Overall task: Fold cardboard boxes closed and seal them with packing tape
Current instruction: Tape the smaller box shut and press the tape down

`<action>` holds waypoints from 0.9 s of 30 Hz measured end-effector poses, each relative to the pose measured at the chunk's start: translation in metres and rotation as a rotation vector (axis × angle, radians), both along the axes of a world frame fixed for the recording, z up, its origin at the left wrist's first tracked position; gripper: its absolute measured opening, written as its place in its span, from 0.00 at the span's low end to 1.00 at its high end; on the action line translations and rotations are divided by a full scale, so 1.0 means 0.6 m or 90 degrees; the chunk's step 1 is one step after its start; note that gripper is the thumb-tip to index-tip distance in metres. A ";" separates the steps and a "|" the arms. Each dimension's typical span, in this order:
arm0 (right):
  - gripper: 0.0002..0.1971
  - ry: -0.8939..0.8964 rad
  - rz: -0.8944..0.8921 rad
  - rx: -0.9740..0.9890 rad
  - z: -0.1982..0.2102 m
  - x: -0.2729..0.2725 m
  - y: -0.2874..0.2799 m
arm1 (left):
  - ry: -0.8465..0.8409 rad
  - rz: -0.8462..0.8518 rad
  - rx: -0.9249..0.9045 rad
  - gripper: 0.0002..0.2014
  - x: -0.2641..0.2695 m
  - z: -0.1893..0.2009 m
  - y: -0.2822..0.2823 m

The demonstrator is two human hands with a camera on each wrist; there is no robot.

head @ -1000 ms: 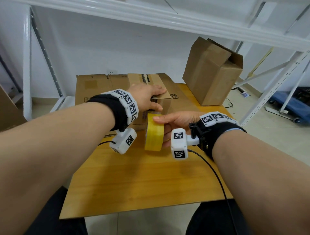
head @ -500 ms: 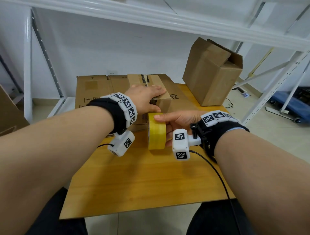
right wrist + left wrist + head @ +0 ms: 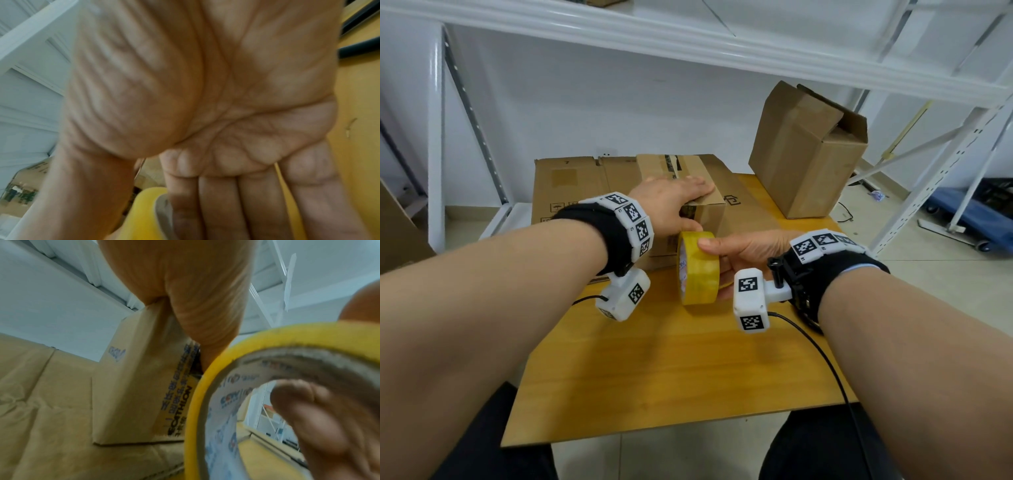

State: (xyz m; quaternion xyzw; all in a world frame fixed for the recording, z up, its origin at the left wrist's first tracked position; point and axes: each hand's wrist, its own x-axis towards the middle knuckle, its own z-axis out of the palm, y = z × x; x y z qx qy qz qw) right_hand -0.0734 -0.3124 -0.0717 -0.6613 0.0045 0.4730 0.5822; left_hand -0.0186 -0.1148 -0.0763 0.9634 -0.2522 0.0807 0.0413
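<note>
- A white metal shelving frame (image 3: 434, 144) stands around a yellow wooden worktop (image 3: 671, 370), with a pale wall behind; the seat faces the work so both arms reach it.
- At the left rear, flattened cardboard (image 3: 571, 185) lies half off the worktop, likely stock waiting to be made up.
- On it sits the small box (image 3: 702, 205), flaps down. The left hand (image 3: 671, 202) lies palm-down on its top with the fingers stretched flat and the thumb down the near face, seemingly to keep the flaps shut and the box from sliding.
- Just in front, the yellow tape roll (image 3: 698, 267) stands on edge on the worktop, close to the box's near face, placed to lead tape up over the seam.
- The right hand (image 3: 750, 253) pinches the roll, thumb on the rim and fingers (image 3: 320, 426) through the core, so it can turn.
- At the right rear, a larger box (image 3: 804, 154) stands tilted with flaps open, not yet sealed.
</note>
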 end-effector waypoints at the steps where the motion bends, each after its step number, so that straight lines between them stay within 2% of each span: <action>1: 0.29 -0.011 -0.001 -0.006 0.003 -0.001 -0.002 | 0.008 -0.010 -0.012 0.38 -0.002 0.004 0.002; 4: 0.36 -0.092 0.014 -0.077 0.014 0.002 -0.007 | 0.011 -0.015 -0.054 0.34 -0.014 0.015 0.009; 9: 0.42 -0.095 0.023 -0.133 0.022 0.016 -0.003 | 0.067 0.057 -0.094 0.33 -0.034 0.015 0.038; 15: 0.35 -0.161 -0.036 -0.208 0.019 0.030 -0.006 | 0.144 0.040 -0.156 0.33 -0.031 0.024 0.054; 19: 0.28 -0.168 -0.059 -0.210 0.020 0.031 0.001 | 0.154 0.004 -0.117 0.32 -0.019 0.033 0.051; 27: 0.18 -0.180 -0.114 -0.221 0.029 0.037 -0.001 | 0.133 0.021 -0.138 0.33 -0.019 0.029 0.051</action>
